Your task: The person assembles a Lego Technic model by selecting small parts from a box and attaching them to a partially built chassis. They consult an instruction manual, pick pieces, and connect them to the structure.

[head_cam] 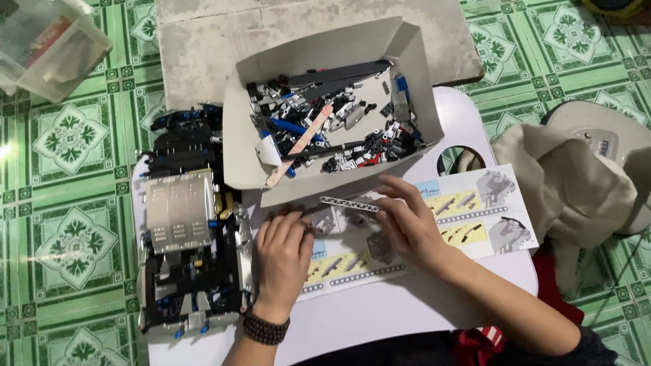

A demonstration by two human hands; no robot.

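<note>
Both hands are working over an open instruction booklet [468, 210] lying on a small white table [407, 312]. The left hand [281, 254] is resting palm down on the booklet's left page, fingers curled loosely, fingertips touching a small dark piece [308, 211] — whether it is actually pinched I cannot tell. A dark beaded bracelet [266, 330] is sitting on that wrist. The right hand [407, 220] is lying half open across the middle of the booklet, fingers spread, with the fingertips holding one end of a long grey perforated beam [351, 202] that is running between the two hands, just in front of the box.

The white cardboard box [237, 135] is standing open just beyond the hands, filled with loose black, grey and blue building parts. Left of the booklet, a partly built model vehicle [183, 244] — silver panel on top, black frame — is occupying the table's edge. A crumpled beige cloth [569, 190] is lying to the right on the green tiled floor [61, 224].
</note>
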